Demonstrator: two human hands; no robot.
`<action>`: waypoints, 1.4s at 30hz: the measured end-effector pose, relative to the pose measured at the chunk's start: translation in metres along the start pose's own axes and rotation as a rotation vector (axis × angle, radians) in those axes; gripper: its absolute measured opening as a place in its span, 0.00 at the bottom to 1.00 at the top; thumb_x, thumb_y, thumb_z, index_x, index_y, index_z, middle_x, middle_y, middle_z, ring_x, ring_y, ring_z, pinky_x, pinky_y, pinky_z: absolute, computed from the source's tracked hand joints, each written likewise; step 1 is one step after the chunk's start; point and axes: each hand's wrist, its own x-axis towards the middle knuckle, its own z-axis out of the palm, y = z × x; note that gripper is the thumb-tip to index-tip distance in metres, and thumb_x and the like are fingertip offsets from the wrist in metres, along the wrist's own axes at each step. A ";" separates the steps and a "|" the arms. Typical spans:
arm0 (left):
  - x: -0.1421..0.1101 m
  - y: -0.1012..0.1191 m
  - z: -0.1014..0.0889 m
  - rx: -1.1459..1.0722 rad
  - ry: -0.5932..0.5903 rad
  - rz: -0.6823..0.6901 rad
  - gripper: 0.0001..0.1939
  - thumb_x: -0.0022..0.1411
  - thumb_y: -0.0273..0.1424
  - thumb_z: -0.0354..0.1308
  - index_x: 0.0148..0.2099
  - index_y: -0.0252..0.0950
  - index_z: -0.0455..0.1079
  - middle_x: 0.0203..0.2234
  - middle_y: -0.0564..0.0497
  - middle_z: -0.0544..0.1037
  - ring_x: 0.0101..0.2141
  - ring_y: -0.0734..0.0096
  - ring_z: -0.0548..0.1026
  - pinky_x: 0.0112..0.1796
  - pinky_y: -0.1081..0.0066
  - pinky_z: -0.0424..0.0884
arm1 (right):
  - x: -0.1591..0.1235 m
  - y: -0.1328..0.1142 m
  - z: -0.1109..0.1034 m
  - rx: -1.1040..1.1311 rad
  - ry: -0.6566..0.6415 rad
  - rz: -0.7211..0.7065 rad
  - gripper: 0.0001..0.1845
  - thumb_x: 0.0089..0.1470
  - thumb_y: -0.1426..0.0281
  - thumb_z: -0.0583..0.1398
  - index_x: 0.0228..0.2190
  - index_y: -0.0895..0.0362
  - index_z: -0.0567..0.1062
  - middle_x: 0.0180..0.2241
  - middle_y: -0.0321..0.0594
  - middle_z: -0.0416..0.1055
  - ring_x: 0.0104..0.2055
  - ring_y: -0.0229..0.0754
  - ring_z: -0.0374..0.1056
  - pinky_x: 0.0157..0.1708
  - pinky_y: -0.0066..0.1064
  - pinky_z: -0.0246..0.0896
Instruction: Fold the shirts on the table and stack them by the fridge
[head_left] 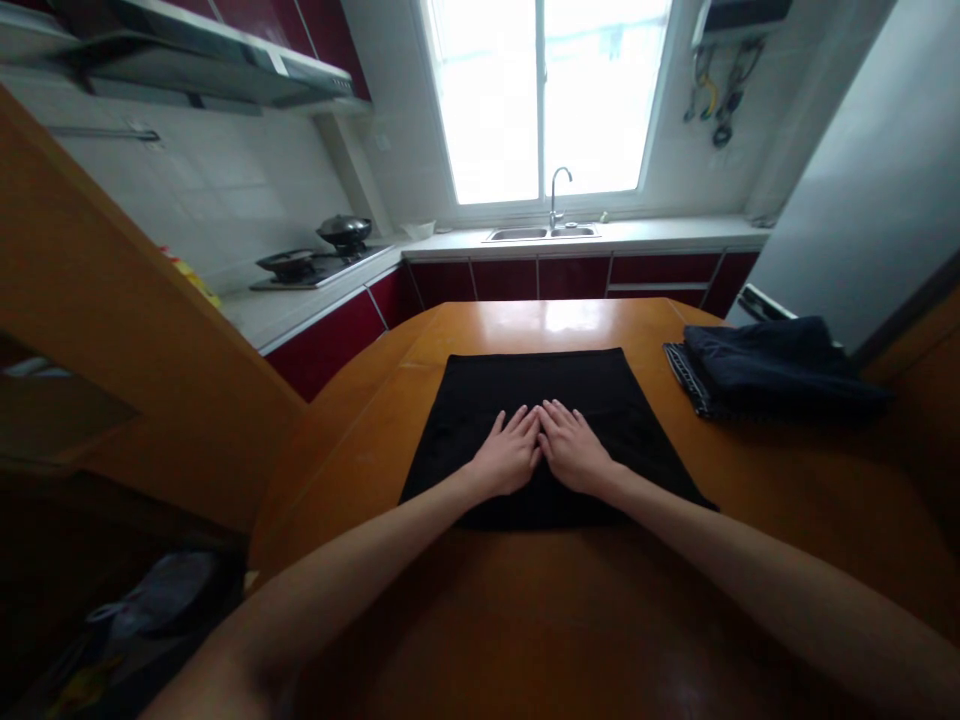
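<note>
Table (540,620), orange-brown and glossy, extends beneath your forearms, which enter from the near left and near right. The black cloth (525,375) lies spread on it, centred in front of you, with bare wood along its near, left and right sides. Your left hand (511,455) and right hand (574,448) rest palm down on the cloth, angled inward, fingers extended and index fingertips meeting near its middle. Both hands are open; neither grips the material. To the right, apart from the cloth, you have a stack of folded dark fabric (772,365). Beyond the table, at far left, a cooktop (322,272) on the counter (660,232) carries a low pan (289,262) and, farther back, a lidded pan (345,232). At the far centre, a double sink (517,235) and its faucet (553,205) stand below the bright window (487,120).
</note>
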 end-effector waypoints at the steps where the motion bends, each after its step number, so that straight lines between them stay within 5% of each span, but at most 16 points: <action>1: -0.004 0.005 0.006 0.018 0.015 -0.007 0.30 0.75 0.39 0.37 0.74 0.33 0.48 0.71 0.42 0.52 0.71 0.55 0.46 0.67 0.48 0.42 | -0.003 -0.003 0.008 0.004 -0.011 0.006 0.33 0.69 0.61 0.42 0.67 0.65 0.57 0.70 0.53 0.51 0.72 0.53 0.44 0.68 0.50 0.38; 5: -0.023 -0.004 0.016 0.028 0.073 -0.107 0.31 0.75 0.43 0.38 0.75 0.37 0.47 0.72 0.45 0.49 0.71 0.56 0.44 0.67 0.49 0.42 | -0.017 0.016 0.019 -0.007 -0.012 0.125 0.38 0.68 0.52 0.43 0.68 0.64 0.56 0.70 0.54 0.48 0.73 0.53 0.41 0.69 0.50 0.34; 10: -0.050 -0.036 0.011 -0.016 0.045 -0.317 0.35 0.75 0.48 0.37 0.75 0.36 0.44 0.72 0.42 0.48 0.71 0.54 0.46 0.66 0.50 0.45 | -0.036 0.057 0.007 -0.044 -0.052 0.262 0.41 0.67 0.48 0.42 0.69 0.63 0.55 0.71 0.52 0.46 0.74 0.50 0.39 0.70 0.49 0.32; 18: -0.099 -0.073 0.013 0.001 0.022 -0.482 0.35 0.75 0.45 0.34 0.74 0.29 0.47 0.72 0.38 0.46 0.71 0.53 0.45 0.66 0.46 0.45 | -0.060 0.095 0.004 -0.101 -0.075 0.323 0.39 0.67 0.50 0.40 0.70 0.61 0.52 0.72 0.47 0.42 0.74 0.49 0.36 0.69 0.54 0.31; 21: -0.120 -0.083 0.014 -0.076 0.042 -0.572 0.34 0.74 0.43 0.34 0.73 0.27 0.48 0.71 0.36 0.48 0.70 0.51 0.47 0.65 0.44 0.47 | -0.067 0.103 0.002 -0.091 -0.004 0.307 0.37 0.67 0.54 0.40 0.68 0.63 0.57 0.71 0.50 0.47 0.73 0.50 0.40 0.69 0.53 0.36; 23: -0.137 -0.088 0.012 -0.108 0.160 -0.634 0.33 0.74 0.42 0.35 0.71 0.26 0.53 0.69 0.34 0.56 0.69 0.50 0.53 0.64 0.46 0.52 | -0.075 0.107 -0.002 -0.080 0.115 0.309 0.35 0.68 0.57 0.41 0.65 0.65 0.62 0.69 0.54 0.53 0.72 0.53 0.45 0.68 0.53 0.40; 28: -0.180 -0.076 -0.003 -0.160 0.464 -0.564 0.23 0.71 0.41 0.45 0.58 0.35 0.70 0.49 0.41 0.77 0.51 0.54 0.74 0.53 0.55 0.69 | -0.112 0.108 -0.020 -0.019 0.376 0.251 0.25 0.64 0.60 0.48 0.52 0.60 0.74 0.53 0.53 0.73 0.56 0.55 0.68 0.56 0.47 0.61; 31: -0.198 -0.061 -0.011 -0.288 0.461 -0.571 0.17 0.67 0.41 0.51 0.48 0.37 0.73 0.37 0.45 0.79 0.40 0.57 0.77 0.45 0.59 0.73 | -0.141 0.109 -0.026 0.041 0.378 0.296 0.20 0.61 0.59 0.51 0.42 0.57 0.77 0.42 0.51 0.76 0.45 0.55 0.71 0.46 0.46 0.66; 35: -0.211 -0.050 -0.015 -0.459 0.451 -0.629 0.18 0.63 0.44 0.55 0.47 0.37 0.73 0.34 0.48 0.80 0.34 0.60 0.78 0.39 0.62 0.75 | -0.172 0.109 -0.026 0.293 0.310 0.462 0.17 0.57 0.56 0.56 0.39 0.55 0.76 0.34 0.45 0.77 0.34 0.50 0.73 0.34 0.40 0.67; 42: -0.217 -0.056 -0.015 -0.448 0.421 -0.583 0.21 0.58 0.48 0.59 0.44 0.38 0.76 0.36 0.47 0.81 0.35 0.59 0.78 0.39 0.61 0.74 | -0.189 0.103 -0.030 0.539 0.332 0.453 0.18 0.55 0.58 0.61 0.43 0.56 0.74 0.31 0.40 0.76 0.32 0.46 0.72 0.34 0.37 0.66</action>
